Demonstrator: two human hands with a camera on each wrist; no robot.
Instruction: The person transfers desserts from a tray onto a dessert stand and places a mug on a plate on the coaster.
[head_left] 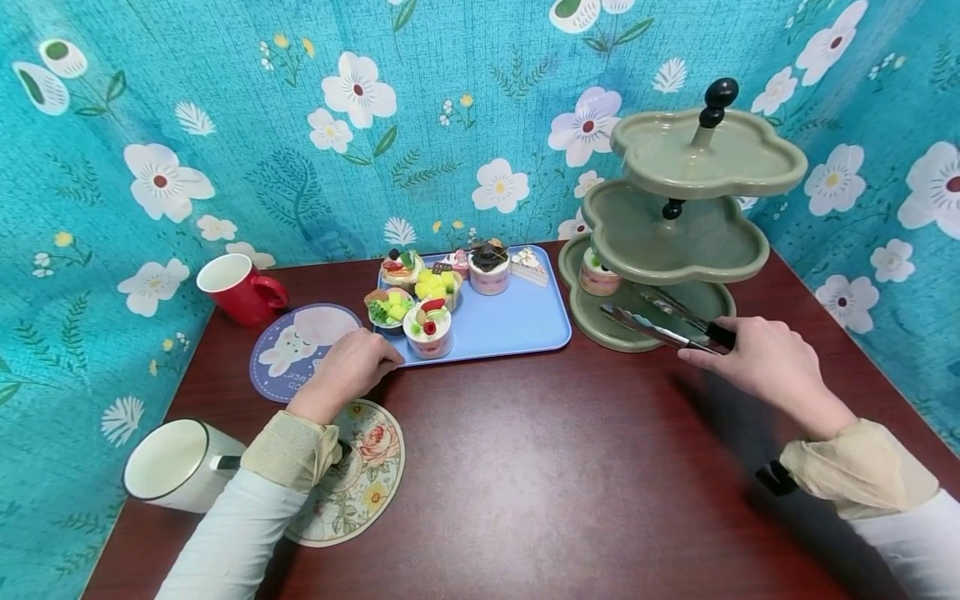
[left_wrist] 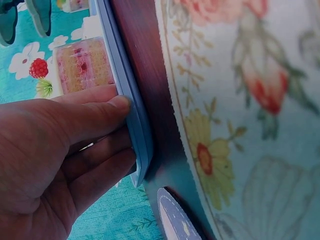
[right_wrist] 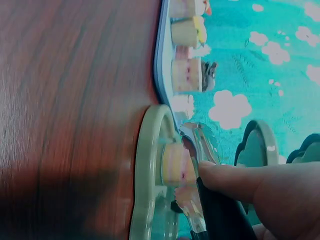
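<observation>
My left hand [head_left: 352, 371] pinches the left front corner of a blue tray [head_left: 517, 321], its thumb on the rim in the left wrist view. Close by that hand on the tray is a cake cup [head_left: 429, 332] topped with berries. My right hand [head_left: 765, 362] holds metal tongs [head_left: 660, 331] by their black grips. Their tips are spread apart over the bottom tier of a green three-tier stand [head_left: 652, 342]. On this tier, left of the tongs, sits another cake cup [head_left: 600, 279], partly hidden by the middle tier; the right wrist view shows its layered side [right_wrist: 177, 165].
Several more dessert cups, including a dark-topped one [head_left: 489, 271], and a cake slice [head_left: 528, 265] occupy the tray. A red mug [head_left: 238, 292], bunny coaster [head_left: 300, 333], white mug [head_left: 180, 467] and floral round mat [head_left: 367, 492] lie at left. Flowered turquoise cloth [head_left: 450, 108] backs the table.
</observation>
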